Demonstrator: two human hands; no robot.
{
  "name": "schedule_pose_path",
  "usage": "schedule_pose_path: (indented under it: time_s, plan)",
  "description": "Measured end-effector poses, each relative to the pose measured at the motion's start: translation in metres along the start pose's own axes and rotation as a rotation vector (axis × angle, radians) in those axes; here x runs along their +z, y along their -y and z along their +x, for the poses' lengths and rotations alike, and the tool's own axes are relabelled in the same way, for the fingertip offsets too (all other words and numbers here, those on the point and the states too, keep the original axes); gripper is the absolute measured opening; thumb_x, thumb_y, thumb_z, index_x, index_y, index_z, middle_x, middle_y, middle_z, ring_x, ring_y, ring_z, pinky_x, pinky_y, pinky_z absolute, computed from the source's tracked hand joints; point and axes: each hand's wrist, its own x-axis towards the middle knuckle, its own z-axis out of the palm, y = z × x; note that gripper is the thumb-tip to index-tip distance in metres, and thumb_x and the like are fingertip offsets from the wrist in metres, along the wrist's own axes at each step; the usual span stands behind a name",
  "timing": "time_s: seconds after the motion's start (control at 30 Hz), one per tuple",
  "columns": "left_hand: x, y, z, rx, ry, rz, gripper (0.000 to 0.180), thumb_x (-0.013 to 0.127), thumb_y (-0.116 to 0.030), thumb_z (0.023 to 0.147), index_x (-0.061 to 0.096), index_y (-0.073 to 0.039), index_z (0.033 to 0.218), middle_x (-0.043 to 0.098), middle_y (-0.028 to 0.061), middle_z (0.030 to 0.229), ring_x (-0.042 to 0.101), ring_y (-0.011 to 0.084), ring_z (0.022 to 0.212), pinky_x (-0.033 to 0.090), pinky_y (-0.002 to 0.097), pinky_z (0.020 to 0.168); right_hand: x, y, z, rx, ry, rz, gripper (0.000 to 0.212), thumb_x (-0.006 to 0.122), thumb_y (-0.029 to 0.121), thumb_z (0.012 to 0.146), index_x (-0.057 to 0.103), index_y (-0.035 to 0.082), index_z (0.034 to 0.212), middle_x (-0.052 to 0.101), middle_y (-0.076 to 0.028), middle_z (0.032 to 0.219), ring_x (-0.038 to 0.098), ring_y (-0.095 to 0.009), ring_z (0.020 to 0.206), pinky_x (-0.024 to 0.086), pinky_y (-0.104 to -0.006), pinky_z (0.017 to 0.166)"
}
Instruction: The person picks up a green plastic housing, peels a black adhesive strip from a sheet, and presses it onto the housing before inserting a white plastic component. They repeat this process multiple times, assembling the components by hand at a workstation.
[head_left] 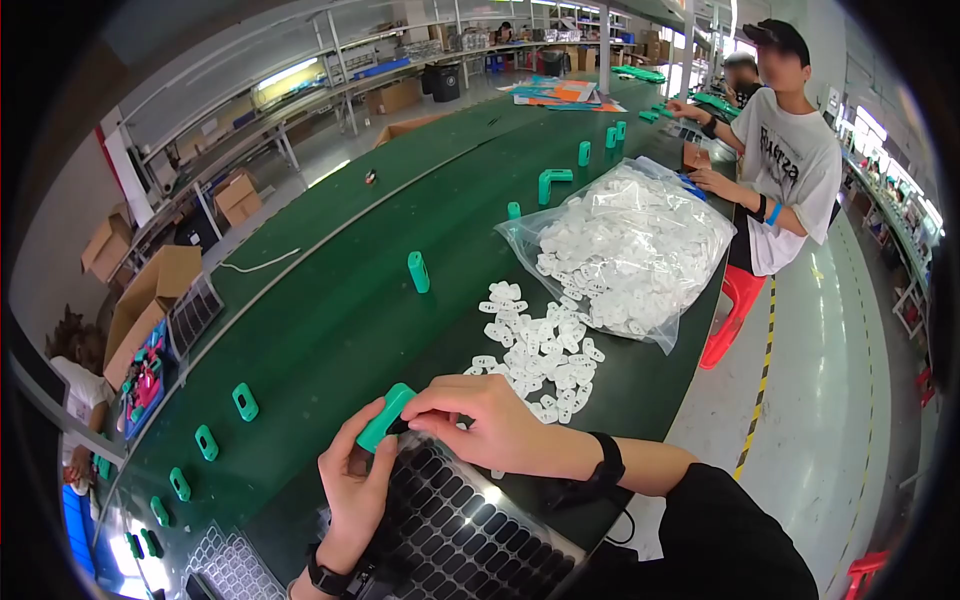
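Observation:
My left hand (358, 475) grips a green plastic casing (384, 418) between thumb and fingers and holds it tilted above the table. Closed in a pinch, my right hand (490, 425) has a small black piece (400, 425) at its fingertips, against the casing's lower right side. Beneath both hands lies a sheet of black oval stickers (470, 520). A loose pile of small white plastic parts (545, 355) spreads just beyond my right hand. Green casings with dark oval windows, such as one casing (245, 401), stand in a line to the left.
A clear bag of white parts (640, 245) sits on the green table (330, 310). One casing (418, 272) stands mid-table, with several more farther off. A co-worker (785, 150) sits at the right edge on a red stool (735, 315). A peeled sticker sheet (232, 562) lies at lower left.

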Motion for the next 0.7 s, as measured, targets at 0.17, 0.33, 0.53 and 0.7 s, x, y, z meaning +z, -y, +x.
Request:
schedule_pose_path:
  time_s: [0.17, 0.33, 0.53, 0.7]
  plan:
    - [0.009, -0.016, -0.004, 0.135, -0.018, 0.257, 0.038, 0.062, 0.006, 0.079, 0.059, 0.0, 0.117, 0.064, 0.015, 0.109, 0.061, 0.0161, 0.098, 0.048, 0.0272, 0.085, -0.001, 0.013, -0.009, -0.154, -0.032, -0.222, 0.012, 0.064, 0.002, 0.078, 0.061, 0.008, 0.088, 0.058, -0.004, 0.074, 0.059, -0.023, 0.059, 0.045, -0.0318, 0.048]
    - [0.002, -0.023, -0.009, 0.191, -0.001, 0.366, 0.038, 0.064, 0.005, 0.077, 0.061, 0.0, 0.115, 0.064, 0.015, 0.109, 0.063, 0.0187, 0.096, 0.05, 0.0297, 0.083, 0.001, 0.019, -0.007, -0.178, -0.025, -0.217, 0.015, 0.067, 0.004, 0.077, 0.062, 0.009, 0.09, 0.059, -0.004, 0.073, 0.059, -0.021, 0.055, 0.044, -0.0294, 0.045]
    - [0.004, -0.024, -0.001, 0.192, 0.011, 0.267, 0.034, 0.061, 0.004, 0.081, 0.058, 0.001, 0.115, 0.063, 0.0112, 0.106, 0.062, 0.0161, 0.094, 0.049, 0.0271, 0.082, -0.007, 0.031, -0.004, 0.191, 0.059, -0.337, 0.041, 0.071, 0.014, 0.079, 0.051, 0.009, 0.114, 0.059, -0.003, 0.065, 0.058, -0.014, 0.047, 0.042, -0.0243, 0.044]
    - [0.005, -0.025, -0.004, -0.037, 0.019, -0.115, 0.033, 0.057, 0.001, 0.087, 0.054, 0.002, 0.12, 0.061, 0.0071, 0.1, 0.058, 0.0087, 0.075, 0.047, 0.02, 0.064, -0.013, 0.019, 0.006, 0.401, 0.237, 0.302, 0.028, 0.061, 0.005, 0.085, 0.052, 0.0, 0.112, 0.058, -0.003, 0.076, 0.053, -0.005, 0.065, 0.042, -0.02, 0.059]
